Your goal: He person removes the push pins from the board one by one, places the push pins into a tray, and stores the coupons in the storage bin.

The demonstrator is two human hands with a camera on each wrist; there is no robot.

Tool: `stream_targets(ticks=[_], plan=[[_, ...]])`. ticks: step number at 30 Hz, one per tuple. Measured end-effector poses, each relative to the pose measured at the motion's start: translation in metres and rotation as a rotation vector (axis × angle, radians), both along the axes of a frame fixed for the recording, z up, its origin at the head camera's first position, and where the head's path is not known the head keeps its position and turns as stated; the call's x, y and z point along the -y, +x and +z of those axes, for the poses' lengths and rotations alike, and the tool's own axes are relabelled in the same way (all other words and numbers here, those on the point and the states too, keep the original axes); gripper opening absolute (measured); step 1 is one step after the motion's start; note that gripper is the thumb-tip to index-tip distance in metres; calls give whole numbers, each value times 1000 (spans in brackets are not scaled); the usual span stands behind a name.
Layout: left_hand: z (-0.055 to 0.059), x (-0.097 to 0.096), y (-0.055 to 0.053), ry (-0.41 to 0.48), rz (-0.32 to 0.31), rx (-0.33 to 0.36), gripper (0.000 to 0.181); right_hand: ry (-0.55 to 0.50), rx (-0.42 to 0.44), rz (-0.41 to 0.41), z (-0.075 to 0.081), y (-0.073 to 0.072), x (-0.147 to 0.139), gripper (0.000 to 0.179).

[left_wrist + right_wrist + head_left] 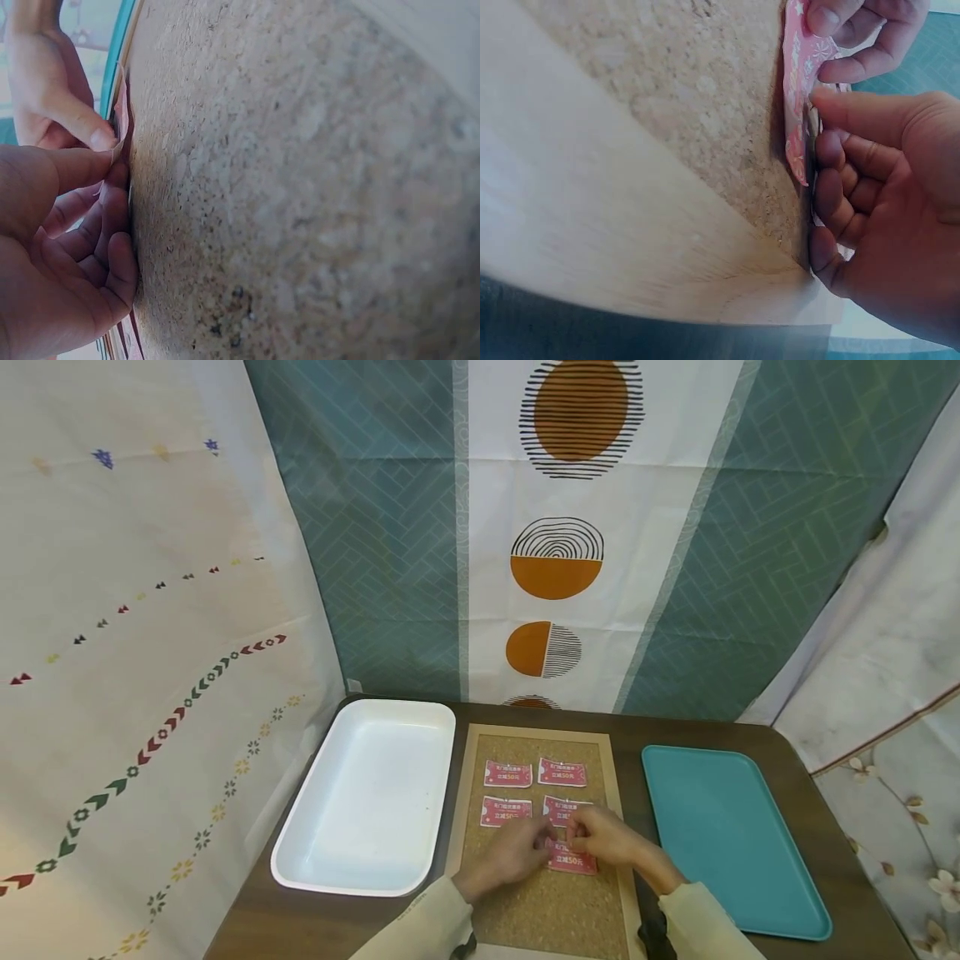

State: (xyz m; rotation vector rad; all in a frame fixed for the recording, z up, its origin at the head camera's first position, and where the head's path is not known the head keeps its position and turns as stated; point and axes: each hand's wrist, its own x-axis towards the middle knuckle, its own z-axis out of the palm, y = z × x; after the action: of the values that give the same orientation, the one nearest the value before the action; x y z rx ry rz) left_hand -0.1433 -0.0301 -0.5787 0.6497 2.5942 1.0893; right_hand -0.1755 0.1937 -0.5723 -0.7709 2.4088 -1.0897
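Note:
A red coupon [572, 859] with white lettering lies low on the cork board [547, 914], below several others like it. At its upper left corner my left hand [516, 850] pinches the paper between thumb and fingers. My right hand [603, 835] has its fingers curled at the coupon's top edge. In the right wrist view, the right hand [900, 172] pinches a small brownish, pin-like piece [813, 120] against that edge, mostly hidden by the fingers. The two thumbs nearly meet in the left wrist view, where the coupon [124, 105] appears edge-on.
Left of the wood-framed board stands a white tray [363, 797]; a teal tray [738, 839] lies on the right. Coupons [507, 774] are arranged in two columns above the hands. The dark table [247, 927] is bounded by hanging cloths [375, 543].

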Motion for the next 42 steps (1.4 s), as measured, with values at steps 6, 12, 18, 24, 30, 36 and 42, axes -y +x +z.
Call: stream_targets(ticks=[6,12,18,24,30,36,42], plan=[[0,0,1,5,7,-9,15,-36,27,-8,1,-1,-5,9],[1,0,2,14,7,-26,13,-142,82,-33,2,-2,-12,7],[6,2,2,59,0,-16,14,-206,70,-74,6,0,-18,4],[19,8,-2,110,20,-40,16,-173,-4,-110,8,1,-25,4],[38,20,-11,154,55,-3,20,-114,-63,-186,9,1,-32,5],[52,32,-23,188,75,-50,20,-125,-100,-239,12,2,-39,8],[61,45,-27,168,110,-87,23,-142,-135,-265,13,1,-49,9]])
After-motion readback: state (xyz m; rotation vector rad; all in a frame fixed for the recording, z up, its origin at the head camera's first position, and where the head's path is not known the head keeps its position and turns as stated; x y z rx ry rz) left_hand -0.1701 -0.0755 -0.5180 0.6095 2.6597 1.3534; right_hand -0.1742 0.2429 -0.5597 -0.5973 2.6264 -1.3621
